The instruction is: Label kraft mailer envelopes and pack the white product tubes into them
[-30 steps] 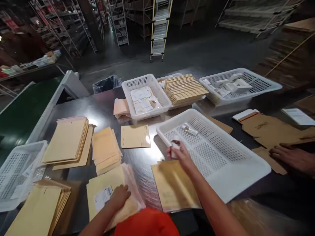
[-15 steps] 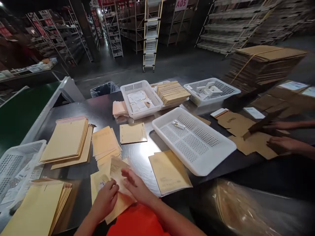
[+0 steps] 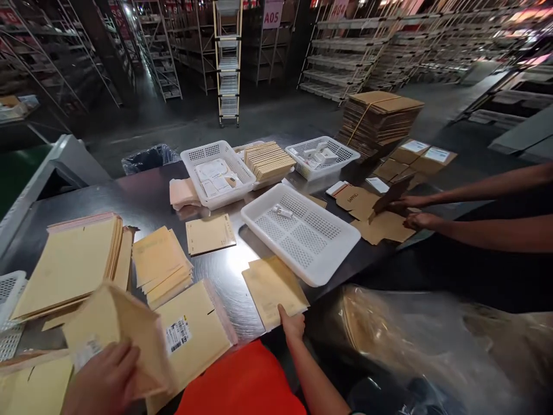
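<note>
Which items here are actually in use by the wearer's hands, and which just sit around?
In use:
left hand gripping a padded envelope
right hand touching a flat envelope

Lying about:
white tray
envelope stacks
cardboard bundle

The left hand (image 3: 103,380) gripped a tan padded paper envelope (image 3: 116,337), lifted and tilted above the shiny steel surface (image 3: 147,199). The right hand (image 3: 292,324) pressed its fingertips on the near edge of a flat yellow mailer (image 3: 272,285) lying just beside a white perforated plastic tray (image 3: 302,230) (one small packet lay inside it). A labelled yellow envelope (image 3: 192,331) lay between the hands. At the far right, another person's hands (image 3: 415,212) touched flat brown cardboard pieces (image 3: 380,227).
</note>
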### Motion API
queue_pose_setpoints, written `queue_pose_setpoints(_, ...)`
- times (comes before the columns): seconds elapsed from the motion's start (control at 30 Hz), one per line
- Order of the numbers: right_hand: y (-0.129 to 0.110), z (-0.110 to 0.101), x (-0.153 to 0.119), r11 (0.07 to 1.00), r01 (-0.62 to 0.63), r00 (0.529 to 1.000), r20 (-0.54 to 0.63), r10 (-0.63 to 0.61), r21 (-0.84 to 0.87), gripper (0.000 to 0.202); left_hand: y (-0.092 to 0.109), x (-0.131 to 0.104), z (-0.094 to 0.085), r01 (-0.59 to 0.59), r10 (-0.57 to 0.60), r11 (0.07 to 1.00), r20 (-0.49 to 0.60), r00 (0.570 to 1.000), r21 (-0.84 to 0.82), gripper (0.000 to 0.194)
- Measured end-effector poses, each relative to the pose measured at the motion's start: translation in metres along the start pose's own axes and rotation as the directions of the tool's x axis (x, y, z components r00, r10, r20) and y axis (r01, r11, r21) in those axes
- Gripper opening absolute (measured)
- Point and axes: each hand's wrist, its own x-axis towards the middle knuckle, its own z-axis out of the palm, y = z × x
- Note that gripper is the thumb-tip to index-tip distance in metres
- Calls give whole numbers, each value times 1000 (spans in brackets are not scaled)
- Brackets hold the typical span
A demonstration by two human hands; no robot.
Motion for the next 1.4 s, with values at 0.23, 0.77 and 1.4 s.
queue_pose_setpoints(0.23, 21, -30, -19, 927, 35, 999, -32, -25, 374, 37, 77, 55, 83, -222, 170, 974, 546, 820, 31, 57)
queue_pose_setpoints(0.77, -152, -56, -63, 647, 493, 739, 113, -665, 582, 54, 104, 115, 72, 489, -124, 162, 474, 872, -857, 47)
queue_pose_setpoints(1.4, -325, 85, 64, 856, 501, 805, 296, -515, 127, 28, 43, 177, 93, 321, -327, 810, 78, 942, -490, 30)
